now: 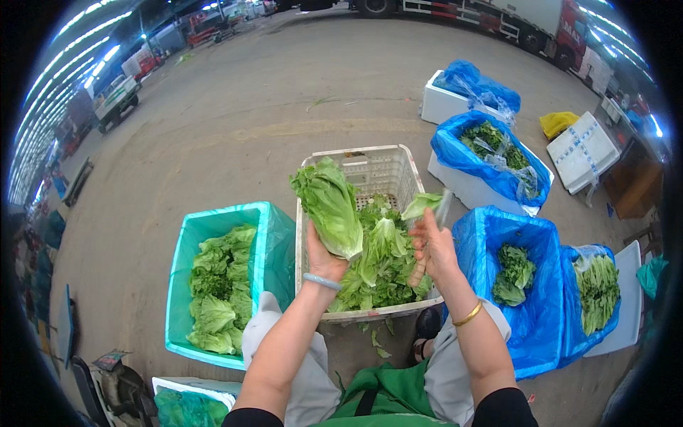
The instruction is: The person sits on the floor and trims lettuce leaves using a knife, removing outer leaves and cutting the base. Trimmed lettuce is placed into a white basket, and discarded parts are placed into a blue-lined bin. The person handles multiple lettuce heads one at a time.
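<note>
A head of green lettuce point(329, 203) rests in my left hand point(324, 257), its pale cut base toward my right. My right hand point(436, 249) is closed round a knife point(417, 272) with a light wooden handle, its blade pointing up and away. A loose lettuce leaf point(421, 205) shows at the fingertips of that hand; whether they pinch it I cannot tell. Both hands are over a white plastic crate point(356, 153). Inside it lie torn lettuce leaves point(384, 249), heaped toward the near side.
To the left stands a teal-lined box point(174, 285) of lettuce heads. Blue-lined boxes point(491, 356) of greens line the right side, with a foam lid point(583, 151) beyond. Leaf scraps point(380, 345) lie near my feet. A truck point(484, 18) is parked far off.
</note>
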`<state>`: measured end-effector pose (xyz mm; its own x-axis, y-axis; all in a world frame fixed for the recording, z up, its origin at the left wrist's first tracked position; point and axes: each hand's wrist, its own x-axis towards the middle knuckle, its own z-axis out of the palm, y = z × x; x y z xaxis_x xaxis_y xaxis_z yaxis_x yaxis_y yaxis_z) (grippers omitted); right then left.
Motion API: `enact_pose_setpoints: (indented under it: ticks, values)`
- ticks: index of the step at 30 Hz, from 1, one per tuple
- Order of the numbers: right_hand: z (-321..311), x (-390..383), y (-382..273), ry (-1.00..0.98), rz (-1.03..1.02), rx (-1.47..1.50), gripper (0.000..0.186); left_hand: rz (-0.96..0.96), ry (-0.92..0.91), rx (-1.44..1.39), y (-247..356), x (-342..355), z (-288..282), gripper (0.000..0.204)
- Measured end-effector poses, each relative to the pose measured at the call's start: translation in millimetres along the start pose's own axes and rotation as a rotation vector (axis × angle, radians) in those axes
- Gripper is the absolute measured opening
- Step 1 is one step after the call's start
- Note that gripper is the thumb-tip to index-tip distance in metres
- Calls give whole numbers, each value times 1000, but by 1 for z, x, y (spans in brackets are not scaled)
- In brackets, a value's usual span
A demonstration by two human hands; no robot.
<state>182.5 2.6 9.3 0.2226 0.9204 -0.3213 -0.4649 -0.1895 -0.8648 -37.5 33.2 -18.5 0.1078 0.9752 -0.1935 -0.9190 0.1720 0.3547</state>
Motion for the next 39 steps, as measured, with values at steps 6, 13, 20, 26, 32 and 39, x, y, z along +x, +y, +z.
enact_pose_setpoints:
  ticks: [6, 13, 20, 26, 32, 39]
  values:
    - [31, -45, 15, -515, 67, -273, 46, -90, -263, 155, -5, -21, 9, 62]
    - [33, -41, 22, -344, -78, -150, 38, -1, 11, 531, -13, -14, -9, 52]
    - [28, -41, 30, -293, -259, -310, 30, -206, -223, 137, -13, -34, 17, 59]
    - [28, -37, 34, -284, -197, -278, 31, -67, -105, 118, -15, -18, 8, 65]
    - [9, -10, 30, 240, -976, -1334, 46, 4, -94, 121, -13, -15, 1, 57]
    - [37, -45, 36, -250, -657, -780, 22, 2, -43, 306, -34, -25, -7, 48]
